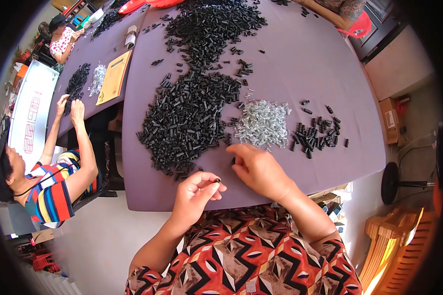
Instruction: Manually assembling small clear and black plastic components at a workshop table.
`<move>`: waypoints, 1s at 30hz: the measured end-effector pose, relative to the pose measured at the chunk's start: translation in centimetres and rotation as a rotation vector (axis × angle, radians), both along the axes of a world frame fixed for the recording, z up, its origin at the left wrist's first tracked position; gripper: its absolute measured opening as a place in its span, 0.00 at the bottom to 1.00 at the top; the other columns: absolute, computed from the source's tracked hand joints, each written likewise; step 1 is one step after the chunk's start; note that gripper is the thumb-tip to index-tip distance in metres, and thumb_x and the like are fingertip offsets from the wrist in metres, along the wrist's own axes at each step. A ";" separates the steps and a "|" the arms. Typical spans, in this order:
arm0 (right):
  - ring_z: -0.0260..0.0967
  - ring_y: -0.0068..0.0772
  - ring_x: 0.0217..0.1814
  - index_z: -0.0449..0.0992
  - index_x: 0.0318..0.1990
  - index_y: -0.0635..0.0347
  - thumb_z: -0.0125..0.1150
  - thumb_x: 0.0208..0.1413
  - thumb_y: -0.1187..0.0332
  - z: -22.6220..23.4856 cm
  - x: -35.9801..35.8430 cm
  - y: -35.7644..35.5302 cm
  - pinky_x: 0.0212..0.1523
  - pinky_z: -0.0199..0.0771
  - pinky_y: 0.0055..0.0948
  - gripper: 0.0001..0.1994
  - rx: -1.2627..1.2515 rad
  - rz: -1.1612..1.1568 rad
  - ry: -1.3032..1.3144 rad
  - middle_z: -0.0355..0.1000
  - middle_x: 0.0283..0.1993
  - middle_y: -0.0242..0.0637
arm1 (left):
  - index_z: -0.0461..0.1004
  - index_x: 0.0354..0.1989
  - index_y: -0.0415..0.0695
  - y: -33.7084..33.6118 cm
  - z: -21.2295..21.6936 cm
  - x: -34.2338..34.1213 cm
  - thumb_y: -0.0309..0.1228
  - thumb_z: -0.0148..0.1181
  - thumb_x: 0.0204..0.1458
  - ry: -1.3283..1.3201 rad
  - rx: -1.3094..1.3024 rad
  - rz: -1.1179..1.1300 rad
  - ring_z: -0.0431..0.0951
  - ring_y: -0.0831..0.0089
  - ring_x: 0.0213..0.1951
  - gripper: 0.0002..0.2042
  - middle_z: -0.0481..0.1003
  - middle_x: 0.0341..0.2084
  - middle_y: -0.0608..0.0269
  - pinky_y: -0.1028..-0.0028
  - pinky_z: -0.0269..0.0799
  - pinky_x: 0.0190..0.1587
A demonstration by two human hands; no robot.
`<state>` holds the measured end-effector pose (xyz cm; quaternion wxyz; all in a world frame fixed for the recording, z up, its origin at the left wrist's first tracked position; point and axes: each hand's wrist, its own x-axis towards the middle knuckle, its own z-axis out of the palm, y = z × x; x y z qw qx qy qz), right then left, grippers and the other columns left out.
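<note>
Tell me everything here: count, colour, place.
Tables: two, mauve, centre, left
Tubes: countless, black, both tables
Shiny bits: countless, silvery, both tables
Envelope: one, yellow, left
Board: one, white, left
People: three, mixed clothing, left, upper right
Fan: one, black, right
Boxes: some, brown, right
Wooden furniture: some, brown, lower right
Plastic chair: one, red, upper right
Patterned top: one, multicoloured, bottom
Left grip: one, bare, lower centre, pinching dark piece
Right grip: one, bare, below shiny bits

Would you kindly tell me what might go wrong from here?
The left hand pinches a small dark piece at its fingertips, so it might slip.

The heap of black parts lies close beside the silvery pieces, near the right hand, so a brush could mix them.
</note>
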<state>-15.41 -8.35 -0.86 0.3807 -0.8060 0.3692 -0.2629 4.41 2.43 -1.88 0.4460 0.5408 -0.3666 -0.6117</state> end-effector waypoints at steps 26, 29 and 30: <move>0.73 0.17 0.38 0.78 0.45 0.67 0.61 0.64 0.78 0.5 -2.4 1.6 0.38 0.73 0.18 0.05 0.705 0.014 -0.519 0.76 0.37 0.29 | 0.74 0.49 0.37 -1.2 1.1 -1.6 0.25 0.58 0.66 0.080 0.023 -0.081 0.79 0.79 0.36 0.08 0.82 0.38 0.58 0.77 0.77 0.42; 0.74 0.17 0.38 0.79 0.45 0.65 0.62 0.64 0.77 0.5 -2.9 1.4 0.38 0.75 0.18 0.05 0.903 0.039 -0.594 0.76 0.36 0.28 | 0.74 0.49 0.36 -1.3 1.4 -2.2 0.25 0.58 0.66 0.088 0.019 -0.086 0.78 0.79 0.36 0.08 0.81 0.38 0.58 0.77 0.77 0.42; 0.75 0.17 0.37 0.80 0.45 0.64 0.62 0.65 0.76 0.3 -3.0 1.5 0.38 0.77 0.19 0.04 0.904 0.064 -0.631 0.77 0.36 0.28 | 0.74 0.49 0.36 -1.3 1.4 -2.4 0.25 0.58 0.66 0.085 0.020 -0.089 0.78 0.79 0.36 0.08 0.81 0.38 0.58 0.77 0.77 0.42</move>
